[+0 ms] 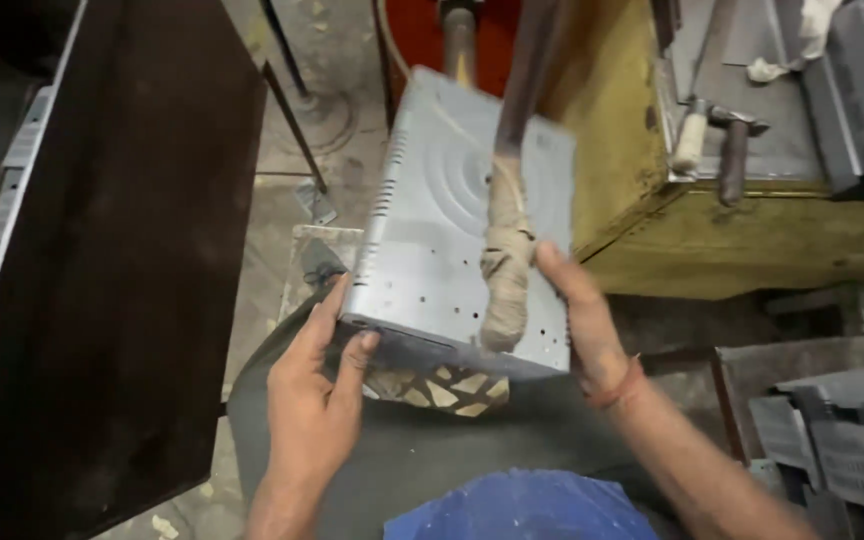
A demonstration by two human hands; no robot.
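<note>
A dark brown flat panel [122, 260] is filling the left side. Your left hand [314, 400] is gripping the near left corner of the grey sheet-metal box [457, 220], thumb and fingers closed on its edge. The box, stamped with concentric rings and punched holes, is sitting tilted above your lap. A long lever handle wrapped in tan cloth [505, 270] is crossing its face. Your right hand [582, 320] is bracing the box's right edge, fingers extended flat. Stacked grey metal parts [842, 440] are lying at lower right.
</note>
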